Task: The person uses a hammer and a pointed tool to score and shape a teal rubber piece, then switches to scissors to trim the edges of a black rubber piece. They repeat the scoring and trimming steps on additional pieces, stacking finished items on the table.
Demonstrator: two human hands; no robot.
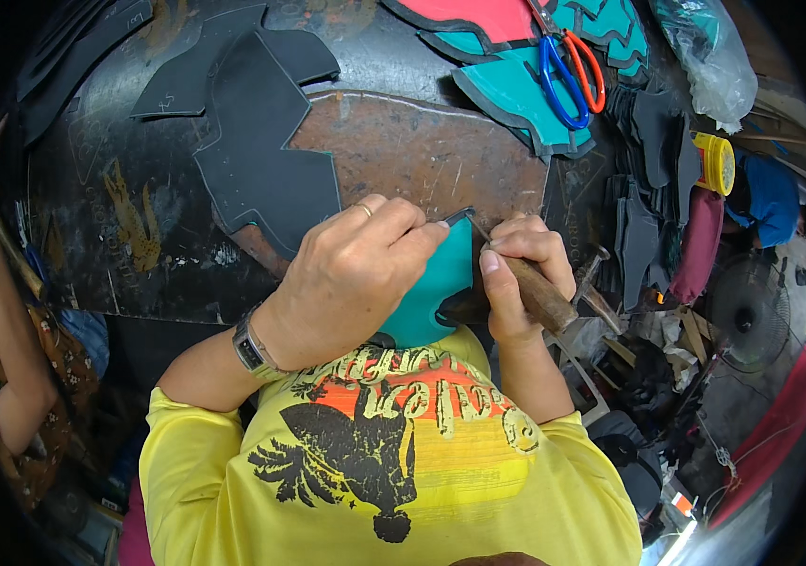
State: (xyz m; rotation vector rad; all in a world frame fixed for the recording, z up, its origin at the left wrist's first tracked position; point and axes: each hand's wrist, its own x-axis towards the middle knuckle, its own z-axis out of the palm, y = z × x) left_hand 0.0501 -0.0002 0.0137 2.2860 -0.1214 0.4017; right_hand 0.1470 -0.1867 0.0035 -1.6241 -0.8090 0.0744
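Note:
My left hand, with a ring and a wristwatch, is closed with its fingertips pinching the upper edge of a teal cut piece. That piece has dark edges and hangs over the table's near edge against my yellow shirt. In my right hand is a wooden-handled tool, its thin metal end pointing at the teal piece's dark top corner. Whether the tip touches the corner, I cannot tell. Beneath both hands lies a worn brown board, partly covered by dark grey cut pieces.
Scissors with blue and red handles rest on teal and red pieces at the far right. Stacks of dark pieces line the right edge, near a hammer and a yellow tub. Another person's arm is at left.

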